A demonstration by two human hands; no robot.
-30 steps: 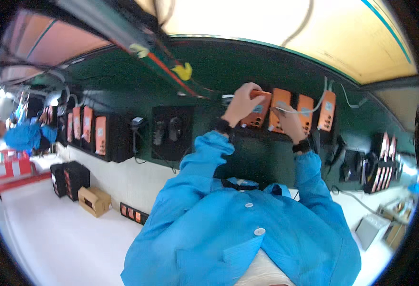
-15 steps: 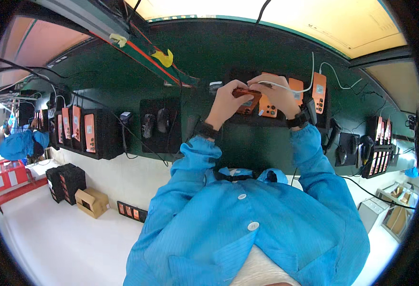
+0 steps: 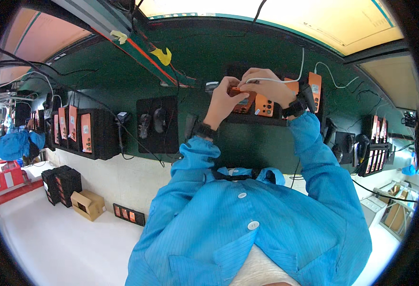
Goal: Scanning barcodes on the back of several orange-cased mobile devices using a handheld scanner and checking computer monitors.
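My left hand (image 3: pixel 224 101) is closed round the left side of an orange smartphone (image 3: pixel 242 106), its thumb across the phone. Over the phone's upper end, my right hand (image 3: pixel 268 86) pinches the end of a white charging cable (image 3: pixel 289 81). The fingers hide the plug, so I cannot tell whether it sits in the port. Beneath my right hand lies another orange phone (image 3: pixel 265 107) with dark camera lenses, in a black tray (image 3: pixel 277 120). Farther right stand a partly covered orange phone (image 3: pixel 292 86) and one more orange phone (image 3: pixel 315 86) with a white cable at its top.
Left on the dark green bench (image 3: pixel 252 138) are a black mat (image 3: pixel 145 107) with a computer mouse (image 3: pixel 160 120) and a black tray (image 3: pixel 105 136) of orange phones. A handheld scanner (image 3: pixel 330 129) stands right. A co-worker in blue (image 3: pixel 16 145) is far left; an open carton (image 3: pixel 88 205) is on the floor.
My right hand has shifted a little left with the cable, closer to my left hand. The held phone now shows more of its flat side. The whole view has moved slightly.
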